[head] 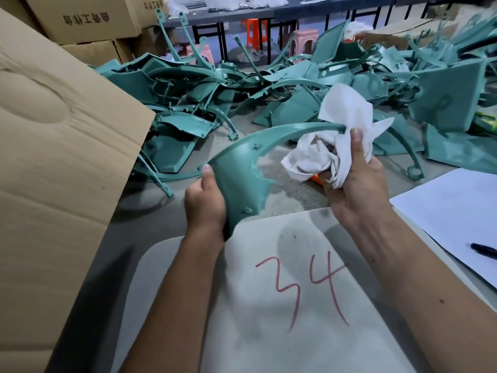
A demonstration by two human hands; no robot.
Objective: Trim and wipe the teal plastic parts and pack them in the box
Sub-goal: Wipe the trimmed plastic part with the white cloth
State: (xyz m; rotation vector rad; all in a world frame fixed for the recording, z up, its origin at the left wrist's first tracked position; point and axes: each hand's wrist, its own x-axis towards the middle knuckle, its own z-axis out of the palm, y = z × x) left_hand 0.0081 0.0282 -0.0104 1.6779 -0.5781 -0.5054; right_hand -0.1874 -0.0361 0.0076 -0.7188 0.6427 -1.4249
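A curved teal plastic part [242, 168] is held up over the floor, wide end toward me. My left hand [205, 200] grips that wide end, thumb on its upper edge. The part's thin arm arcs up to the right into a crumpled white cloth [338, 135]. My right hand [357, 187] grips the cloth, which is wrapped round the tip of the arm; a bit of something orange [316, 179] shows under the cloth. A big pile of teal parts [269, 84] lies on the floor beyond. The open box's cardboard flap [59, 146] rises at my left.
A grey-white surface marked "34" in red [301, 286] lies under my forearms. White paper [457, 211] with a black pen [484, 250] sits at right. Stacked cartons [88, 20] stand at the back left, with stools [304, 40] and a dark table [269, 12] behind the pile.
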